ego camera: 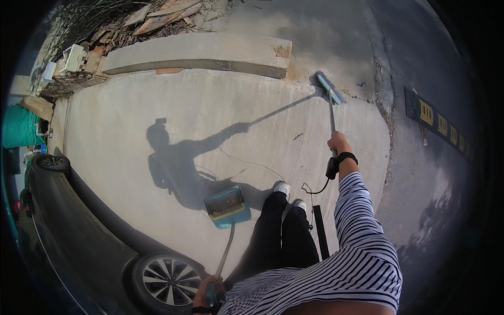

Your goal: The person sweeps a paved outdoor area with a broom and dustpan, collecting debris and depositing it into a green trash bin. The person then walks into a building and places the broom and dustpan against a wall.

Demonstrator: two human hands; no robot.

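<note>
My right hand point(338, 142) grips the handle of a broom point(330, 89), its arm stretched out ahead. The broom's light blue head with grey bristles rests on the concrete near the end of a long concrete block. At the bottom, beside the car's wheel, my left hand point(210, 290) is closed around the handle of a long-handled dustpan point(232, 220). The teal pan has a yellow comb-like strip and some dark debris inside, and is left of my feet. A black device with a cable is strapped at my right wrist.
A dark car point(78, 220) stands at the left. The concrete block point(197, 51) lies ahead, with scrap wood point(169, 17) behind it. A black and yellow speed bump point(437, 122) crosses the asphalt at right. A green bag point(21, 128) is at far left.
</note>
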